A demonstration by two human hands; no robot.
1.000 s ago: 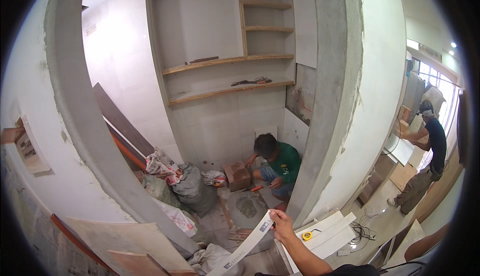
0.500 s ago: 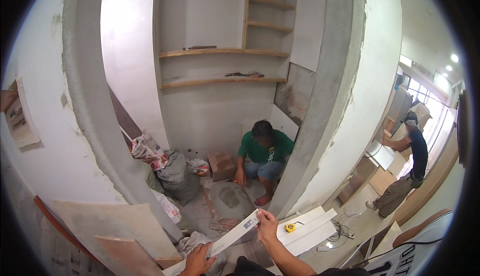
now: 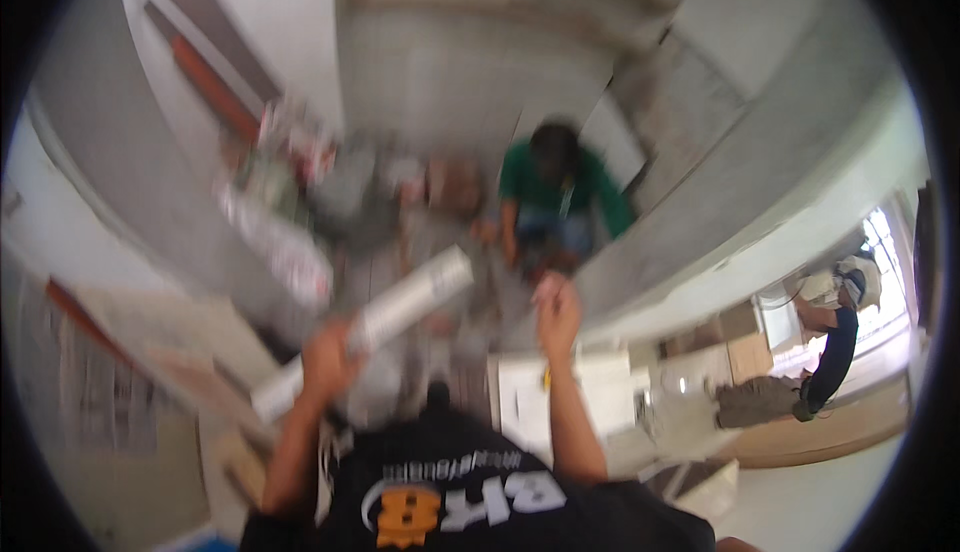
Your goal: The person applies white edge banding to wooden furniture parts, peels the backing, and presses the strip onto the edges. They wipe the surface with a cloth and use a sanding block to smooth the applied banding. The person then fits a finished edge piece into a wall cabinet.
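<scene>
My left hand [image 3: 332,360] is closed around a long, narrow white box [image 3: 418,297] with print along its side. The box slants up to the right, its far end free in the air. Apart from it, my right hand [image 3: 557,320] is raised to the right of that end; its fingers are smeared by motion, so I cannot tell what they hold, if anything. Under my right forearm lie white boards [image 3: 520,392], with a sliver of a yellow tape measure [image 3: 546,380] showing beside the arm.
A person in a green shirt [image 3: 548,187] crouches ahead in the alcove. Filled sacks [image 3: 350,187] and a brown box [image 3: 453,185] stand against its walls. Another person in dark clothes [image 3: 832,362] bends at the far right. A board [image 3: 190,327] leans at left.
My right hand has let go of the white box and moved away from its end. My left hand still holds the box. The view has tipped downward and blurred.
</scene>
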